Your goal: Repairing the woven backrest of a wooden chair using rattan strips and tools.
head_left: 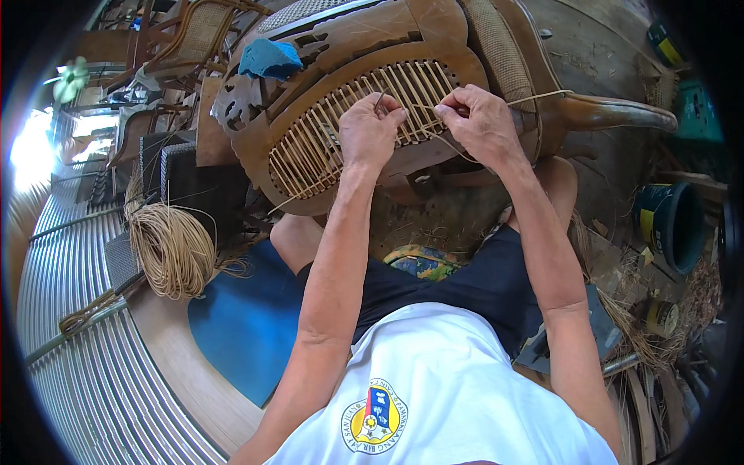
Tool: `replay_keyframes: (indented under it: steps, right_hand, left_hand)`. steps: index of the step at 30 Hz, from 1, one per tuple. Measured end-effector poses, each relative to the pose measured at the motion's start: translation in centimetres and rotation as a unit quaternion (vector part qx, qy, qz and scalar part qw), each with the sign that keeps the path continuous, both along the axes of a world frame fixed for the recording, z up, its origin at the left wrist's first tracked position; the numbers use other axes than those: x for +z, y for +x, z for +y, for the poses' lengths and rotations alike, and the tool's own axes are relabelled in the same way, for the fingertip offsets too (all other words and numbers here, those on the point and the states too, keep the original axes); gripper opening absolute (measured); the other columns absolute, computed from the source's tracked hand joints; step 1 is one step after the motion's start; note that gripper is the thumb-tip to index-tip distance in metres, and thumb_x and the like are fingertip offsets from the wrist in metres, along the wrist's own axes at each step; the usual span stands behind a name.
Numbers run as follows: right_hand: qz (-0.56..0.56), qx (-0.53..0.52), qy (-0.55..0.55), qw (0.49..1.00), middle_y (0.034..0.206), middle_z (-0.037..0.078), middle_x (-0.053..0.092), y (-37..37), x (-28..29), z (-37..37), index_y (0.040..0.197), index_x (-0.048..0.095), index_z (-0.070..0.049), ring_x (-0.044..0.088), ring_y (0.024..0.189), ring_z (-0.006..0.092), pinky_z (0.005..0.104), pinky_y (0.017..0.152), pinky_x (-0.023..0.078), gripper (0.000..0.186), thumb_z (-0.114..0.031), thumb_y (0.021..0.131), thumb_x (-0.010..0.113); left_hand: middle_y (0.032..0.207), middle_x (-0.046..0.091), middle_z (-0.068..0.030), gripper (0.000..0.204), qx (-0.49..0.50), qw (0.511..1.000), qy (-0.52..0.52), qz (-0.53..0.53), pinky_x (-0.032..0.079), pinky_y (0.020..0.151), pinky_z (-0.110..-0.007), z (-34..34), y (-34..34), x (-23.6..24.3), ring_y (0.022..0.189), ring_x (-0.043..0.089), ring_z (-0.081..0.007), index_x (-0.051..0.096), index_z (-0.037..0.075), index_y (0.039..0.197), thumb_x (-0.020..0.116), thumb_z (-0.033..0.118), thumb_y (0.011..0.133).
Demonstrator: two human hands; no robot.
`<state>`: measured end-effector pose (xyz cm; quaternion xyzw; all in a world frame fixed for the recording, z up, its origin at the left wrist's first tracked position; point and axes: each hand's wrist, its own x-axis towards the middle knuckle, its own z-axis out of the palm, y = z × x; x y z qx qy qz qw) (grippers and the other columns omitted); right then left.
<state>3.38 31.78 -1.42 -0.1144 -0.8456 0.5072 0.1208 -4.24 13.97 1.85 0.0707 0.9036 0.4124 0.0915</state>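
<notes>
A wooden chair frame (291, 108) lies before me, its oval opening crossed by rows of pale rattan strands (310, 159). Over the middle of these rows my left hand (369, 130) is closed, with a thin dark piece partly showing at its fingertips; I cannot make out what it is. To its right, my right hand (484, 122) pinches a thin rattan strand (424, 106) at the oval's right end. Loose lengths curve below the right hand, and another strand (540, 97) stretches out past it toward the chair's leg (620, 111).
A blue cloth or sponge (270, 59) rests on the frame's upper left. At my left hangs a rattan coil (172, 249) beside a blue panel (248, 318). Other chairs (198, 39) stand far left. A dark bucket (670, 225) and fibre scraps (620, 310) lie right.
</notes>
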Motion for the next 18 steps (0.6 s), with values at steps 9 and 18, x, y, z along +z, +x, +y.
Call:
replay_keyframes:
  steps: [9, 18]
  right_hand:
    - [-0.058, -0.017, 0.115, 0.991, 0.097, 0.013, 0.072, -0.6, 1.0, -1.6, 0.092, 0.071, -0.007, 0.070, 0.094, 0.0353, 0.0474, 0.084, 0.054, 0.019, -0.025, 0.092, 0.070]
    - [-0.038, -0.051, 0.098, 0.993, 0.095, 0.014, 0.072, -0.3, 0.3, -1.5, 0.089, 0.068, -0.006, 0.070, 0.092, 0.0362, 0.0478, 0.080, 0.054, 0.017, -0.023, 0.092, 0.069]
  left_hand:
    - [0.075, 0.068, -0.0079, 0.018, -0.008, 0.996, -0.053, 0.070, 0.054, 0.071, -0.037, -0.1, 0.2, -0.9, 0.069, 0.066, -0.0219, 0.078, 0.005, 0.098, 0.082, 0.019, 0.087]
    - [0.073, 0.065, -0.0014, 0.017, -0.018, 0.997, -0.034, 0.060, 0.050, 0.067, -0.031, -0.2, 0.0, -1.1, 0.068, 0.060, -0.0124, 0.079, 0.008, 0.099, 0.083, 0.018, 0.086]
